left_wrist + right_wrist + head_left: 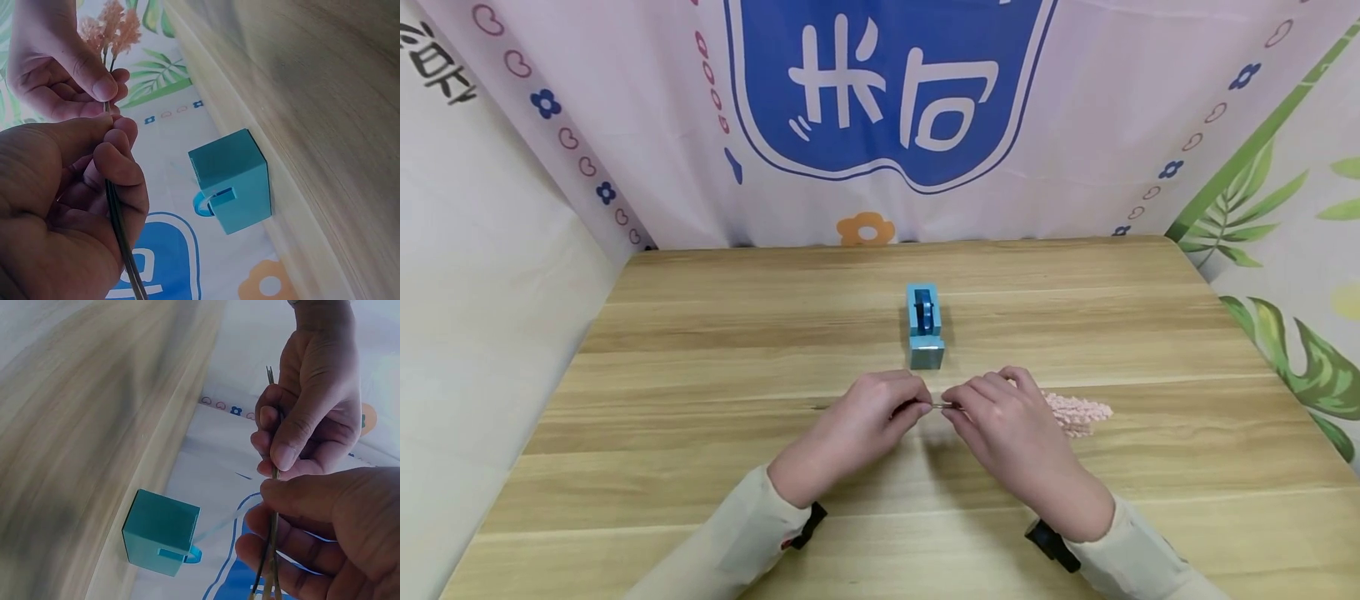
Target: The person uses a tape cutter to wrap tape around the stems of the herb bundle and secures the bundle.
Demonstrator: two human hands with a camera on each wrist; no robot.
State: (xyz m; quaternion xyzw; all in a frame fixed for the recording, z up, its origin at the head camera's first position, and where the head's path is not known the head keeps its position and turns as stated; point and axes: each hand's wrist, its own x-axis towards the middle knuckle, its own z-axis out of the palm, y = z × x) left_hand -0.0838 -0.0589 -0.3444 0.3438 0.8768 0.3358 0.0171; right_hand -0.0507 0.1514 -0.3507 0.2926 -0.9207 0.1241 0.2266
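Note:
A small bunch of pink flower sprigs (1078, 410) with thin stems (122, 231) is held crosswise above the table. My left hand (880, 408) pinches the stems between thumb and fingers, and their tail ends stick out past it to the left. Close beside it, my right hand (1003, 425) pinches the same stems nearer the blooms, which show beyond that hand on the right. Only a short length of stem shows between the fingertips; whether any tape lies round it I cannot tell. Just beyond both hands stands a blue tape dispenser (927, 343).
The wooden table (700, 333) runs back to a curtain (662, 150) with a blue printed emblem. Patterned cloth with green leaves (1255, 208) hangs at the right. Each wrist wears a dark camera strap near the sleeve.

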